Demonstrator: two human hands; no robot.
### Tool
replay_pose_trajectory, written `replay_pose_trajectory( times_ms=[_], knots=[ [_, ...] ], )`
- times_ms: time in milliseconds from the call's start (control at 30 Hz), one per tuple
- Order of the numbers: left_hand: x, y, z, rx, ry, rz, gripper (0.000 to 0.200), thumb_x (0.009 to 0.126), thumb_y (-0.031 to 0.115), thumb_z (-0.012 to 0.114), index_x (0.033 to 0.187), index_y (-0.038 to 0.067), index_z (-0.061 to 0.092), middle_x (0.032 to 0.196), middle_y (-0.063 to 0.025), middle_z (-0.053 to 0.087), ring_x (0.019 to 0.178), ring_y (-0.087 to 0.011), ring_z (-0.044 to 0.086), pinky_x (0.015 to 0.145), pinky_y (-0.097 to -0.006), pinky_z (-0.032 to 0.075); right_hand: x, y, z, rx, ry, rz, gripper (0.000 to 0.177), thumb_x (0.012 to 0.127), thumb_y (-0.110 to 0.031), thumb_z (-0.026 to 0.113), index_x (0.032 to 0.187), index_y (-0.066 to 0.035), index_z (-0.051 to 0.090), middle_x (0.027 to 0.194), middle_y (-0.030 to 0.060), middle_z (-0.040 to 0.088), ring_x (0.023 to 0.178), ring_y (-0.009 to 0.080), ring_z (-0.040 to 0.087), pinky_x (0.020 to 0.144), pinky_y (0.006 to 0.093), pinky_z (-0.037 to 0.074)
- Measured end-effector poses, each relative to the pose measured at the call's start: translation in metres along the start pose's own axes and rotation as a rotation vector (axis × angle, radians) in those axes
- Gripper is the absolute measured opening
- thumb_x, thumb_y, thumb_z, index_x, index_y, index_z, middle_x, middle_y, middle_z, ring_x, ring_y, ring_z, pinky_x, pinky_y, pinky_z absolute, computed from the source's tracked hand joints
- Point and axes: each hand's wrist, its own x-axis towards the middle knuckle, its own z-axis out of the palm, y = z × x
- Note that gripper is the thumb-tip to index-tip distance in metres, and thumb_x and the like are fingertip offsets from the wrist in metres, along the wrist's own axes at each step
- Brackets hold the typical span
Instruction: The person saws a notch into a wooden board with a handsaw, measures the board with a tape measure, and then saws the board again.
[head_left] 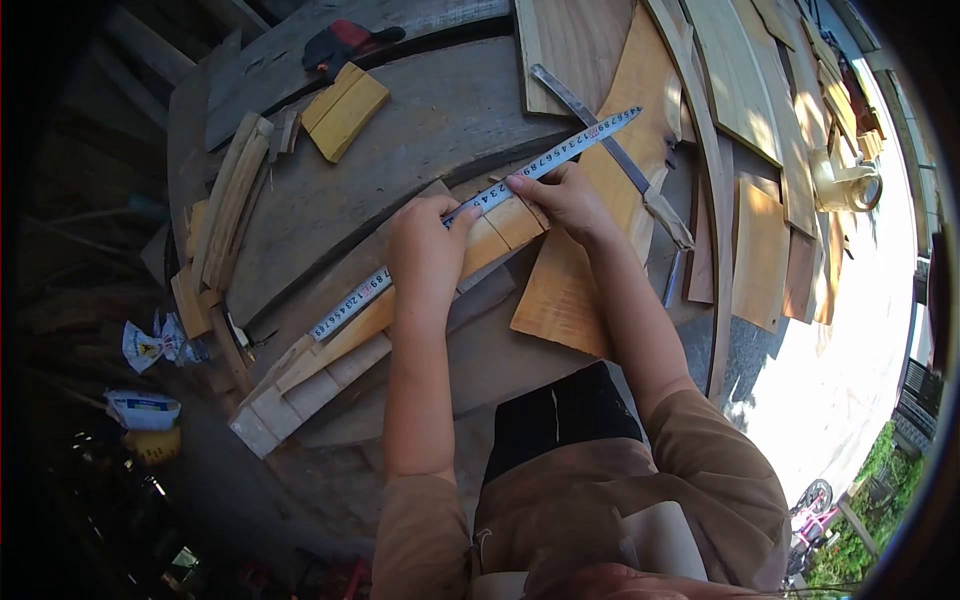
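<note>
A white measuring tape with black numbers is stretched slantwise over a row of wooden pieces. My left hand is closed on the tape, its thumb pressed near the middle of the strip. Farther along, my right hand pinches the tape between thumb and fingers, near the end of the wooden row. The strip's far end sticks out past my right hand over an orange-brown board. Beyond my left hand, its other part lies along the wood. Each hand hides a short stretch of tape.
A long flat metal blade with a wrapped handle lies on boards at the right. Yellowish wood blocks and a black-and-red cap lie at the back. Curved offcuts are stacked left. A tape roll sits far right.
</note>
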Motion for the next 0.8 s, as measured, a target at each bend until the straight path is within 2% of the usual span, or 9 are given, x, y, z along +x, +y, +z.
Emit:
replay_pose_trajectory(
  times_ms=[67, 133, 267, 333, 400, 467, 567, 667, 800],
  knots=[
    [-0.001, 0.002, 0.001, 0.026, 0.019, -0.005, 0.022, 0.073, 0.024, 0.065, 0.077, 0.002, 0.065, 0.083, -0.014, 0.06, 0.082, -0.0296, 0.056, 0.074, -0.0379, 0.043, 0.001, 0.003, 0.001, 0.027, 0.021, -0.01, 0.029, 0.076, -0.026, 0.069, 0.079, 0.003, 0.064, 0.061, -0.0005, 0.054, 0.051, 0.0051, 0.044, 0.043, 0.0214, 0.032],
    [-0.002, 0.001, 0.003, 0.088, 0.106, 0.093, 0.025, 0.072, 0.023, 0.066, 0.079, -0.001, 0.064, 0.078, -0.0181, 0.06, 0.074, -0.0312, 0.057, 0.07, -0.0355, 0.043, 0.001, 0.002, 0.0, 0.022, 0.022, -0.006, 0.029, 0.076, -0.025, 0.069, 0.08, 0.003, 0.064, 0.062, 0.0001, 0.055, 0.052, 0.0055, 0.045, 0.044, 0.0214, 0.033],
    [-0.002, 0.003, 0.002, 0.068, 0.075, 0.043, 0.024, 0.072, 0.022, 0.066, 0.08, -0.001, 0.064, 0.08, -0.0179, 0.06, 0.075, -0.0312, 0.057, 0.071, -0.0352, 0.043, -0.001, -0.001, 0.0, -0.023, 0.017, -0.002, 0.027, 0.077, -0.025, 0.068, 0.082, 0.001, 0.063, 0.067, -0.0002, 0.057, 0.054, 0.0047, 0.045, 0.045, 0.0193, 0.033],
    [-0.002, 0.005, 0.003, 0.014, 0.044, -0.053, 0.02, 0.072, 0.023, 0.065, 0.077, 0.004, 0.066, 0.084, -0.0113, 0.061, 0.087, -0.0283, 0.055, 0.08, -0.0374, 0.042, 0.0, 0.0, 0.001, -0.007, 0.024, -0.012, 0.026, 0.077, -0.025, 0.068, 0.082, 0.001, 0.063, 0.067, -0.0003, 0.057, 0.054, 0.0046, 0.045, 0.045, 0.0193, 0.033],
    [-0.002, 0.004, 0.004, -0.004, 0.048, -0.049, 0.02, 0.072, 0.023, 0.065, 0.077, 0.004, 0.066, 0.085, -0.0111, 0.062, 0.087, -0.0282, 0.055, 0.08, -0.0375, 0.042, 0.0, 0.0, 0.001, 0.008, 0.032, -0.021, 0.026, 0.077, -0.025, 0.068, 0.082, 0.001, 0.063, 0.066, -0.0005, 0.057, 0.054, 0.0045, 0.045, 0.045, 0.0192, 0.033],
    [-0.002, 0.003, 0.004, -0.023, 0.052, -0.046, 0.02, 0.072, 0.023, 0.065, 0.077, 0.005, 0.067, 0.085, -0.0108, 0.062, 0.088, -0.0281, 0.055, 0.081, -0.0375, 0.041, -0.002, -0.005, 0.0, -0.022, 0.01, 0.021, 0.032, 0.075, -0.026, 0.07, 0.084, 0.004, 0.064, 0.072, 0.0045, 0.061, 0.061, 0.0083, 0.052, 0.053, 0.0222, 0.04],
    [-0.003, 0.003, 0.004, -0.012, 0.051, -0.08, 0.02, 0.072, 0.024, 0.066, 0.077, 0.005, 0.067, 0.086, -0.011, 0.062, 0.089, -0.0282, 0.055, 0.082, -0.0379, 0.041, -0.001, -0.003, -0.002, -0.026, 0.003, 0.052, 0.033, 0.075, -0.026, 0.07, 0.085, 0.004, 0.064, 0.074, 0.0055, 0.062, 0.064, 0.0091, 0.053, 0.056, 0.0228, 0.042],
    [-0.001, -0.002, 0.005, -0.035, 0.072, -0.034, 0.02, 0.073, 0.024, 0.065, 0.077, 0.005, 0.067, 0.085, -0.0116, 0.062, 0.087, -0.0287, 0.055, 0.081, -0.038, 0.041, 0.002, 0.005, 0.001, 0.013, 0.025, -0.033, 0.027, 0.078, -0.024, 0.067, 0.085, 0.001, 0.063, 0.072, 0.0021, 0.059, 0.058, 0.006, 0.049, 0.05, 0.0198, 0.037],
    [0.006, -0.003, -0.006, -0.147, -0.047, -0.098, 0.022, 0.072, 0.022, 0.067, 0.08, 0.001, 0.066, 0.078, -0.0127, 0.062, 0.076, -0.024, 0.058, 0.072, -0.0329, 0.043, -0.001, -0.002, 0.001, -0.021, 0.023, -0.028, 0.026, 0.078, -0.023, 0.066, 0.086, 0.002, 0.063, 0.074, 0.0036, 0.061, 0.062, 0.0072, 0.053, 0.054, 0.0206, 0.041]
  ],
)
